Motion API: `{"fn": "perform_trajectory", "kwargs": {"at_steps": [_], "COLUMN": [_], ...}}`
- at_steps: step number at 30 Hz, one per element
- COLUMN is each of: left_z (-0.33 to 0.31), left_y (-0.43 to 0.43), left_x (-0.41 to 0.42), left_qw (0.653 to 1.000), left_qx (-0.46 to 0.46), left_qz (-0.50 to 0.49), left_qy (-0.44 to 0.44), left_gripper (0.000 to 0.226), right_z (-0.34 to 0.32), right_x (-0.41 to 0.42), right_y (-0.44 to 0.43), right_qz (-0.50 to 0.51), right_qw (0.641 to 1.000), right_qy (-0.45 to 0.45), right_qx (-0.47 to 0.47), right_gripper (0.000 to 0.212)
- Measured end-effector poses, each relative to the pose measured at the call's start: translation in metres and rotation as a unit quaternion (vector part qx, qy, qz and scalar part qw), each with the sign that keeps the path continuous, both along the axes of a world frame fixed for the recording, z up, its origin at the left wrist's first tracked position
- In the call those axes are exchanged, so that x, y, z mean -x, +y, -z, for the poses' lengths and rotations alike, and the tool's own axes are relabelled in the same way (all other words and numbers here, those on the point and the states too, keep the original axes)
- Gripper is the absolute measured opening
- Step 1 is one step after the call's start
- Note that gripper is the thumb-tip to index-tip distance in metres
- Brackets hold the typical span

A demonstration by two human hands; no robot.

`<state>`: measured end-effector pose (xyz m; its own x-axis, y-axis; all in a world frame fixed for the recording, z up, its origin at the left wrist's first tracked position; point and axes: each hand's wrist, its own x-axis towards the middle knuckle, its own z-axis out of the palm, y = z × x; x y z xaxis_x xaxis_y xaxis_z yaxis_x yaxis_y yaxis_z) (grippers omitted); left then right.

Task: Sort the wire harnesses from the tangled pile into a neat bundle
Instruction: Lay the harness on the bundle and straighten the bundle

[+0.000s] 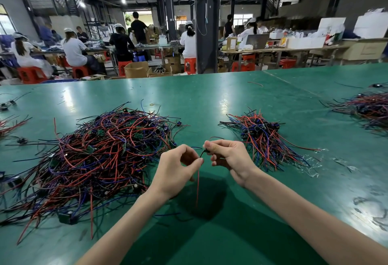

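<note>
Both hands meet above the green table point(210, 101). My left hand point(178, 166) pinches one wire harness point(198, 185) by its leads. My right hand point(228, 155) pinches its black connector end point(206, 150) between thumb and forefinger, the other fingers curled. The red lead hangs straight down toward me. The neat bundle point(260, 136) lies just beyond and right of my right hand, the nearer one, with wires fanned toward me. The tangled pile point(100, 155) lies left, beside my left wrist. Nothing stands between harness and bundle. A further pile point(371, 109) sits far right.

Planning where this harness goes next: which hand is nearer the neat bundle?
Right. The right hand is just beside the neat bundle; the left hand is farther, by the tangled pile.
</note>
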<state>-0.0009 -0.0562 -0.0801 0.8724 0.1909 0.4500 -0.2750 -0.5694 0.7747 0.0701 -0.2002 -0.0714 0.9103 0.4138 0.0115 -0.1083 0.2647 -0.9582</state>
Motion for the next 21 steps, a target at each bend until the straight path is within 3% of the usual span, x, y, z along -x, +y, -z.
{"fn": "perform_trajectory", "kwargs": {"at_steps": [3,6,10,13,16,19,21], "left_z": [-0.007,-0.012,-0.013,-0.012,-0.012,-0.012,-0.013], "left_y": [-0.002,-0.004,-0.003,-0.003,-0.006,-0.008,-0.011], "left_x": [0.001,0.001,0.003,0.004,0.006,0.005,0.005], "left_qw": [0.975,0.944,0.958,0.994,0.999,0.996,0.982], "left_qx": [0.193,0.284,0.241,0.090,0.007,0.044,0.160], "left_qz": [0.060,0.086,0.057,0.012,0.045,0.057,0.066], "left_qy": [0.094,0.146,0.147,0.067,0.029,0.053,0.078], "left_gripper": [0.005,0.009,0.010,0.011,0.008,0.011,0.014], "right_z": [-0.003,-0.007,-0.011,-0.011,-0.010,-0.011,-0.012], "right_x": [-0.002,-0.004,-0.006,-0.007,-0.008,-0.007,-0.006], "right_y": [-0.003,-0.005,-0.007,-0.008,-0.008,-0.008,-0.008], "right_qz": [0.018,0.043,0.081,0.093,0.097,0.071,0.040], "right_qw": [1.000,0.999,0.995,0.994,0.994,0.997,0.998], "right_qy": [-0.008,-0.021,-0.055,-0.055,-0.043,-0.014,0.009], "right_qx": [-0.007,-0.011,0.007,0.008,0.002,-0.021,-0.041], "right_gripper": [0.012,0.009,0.008,0.010,0.009,0.008,0.018]}}
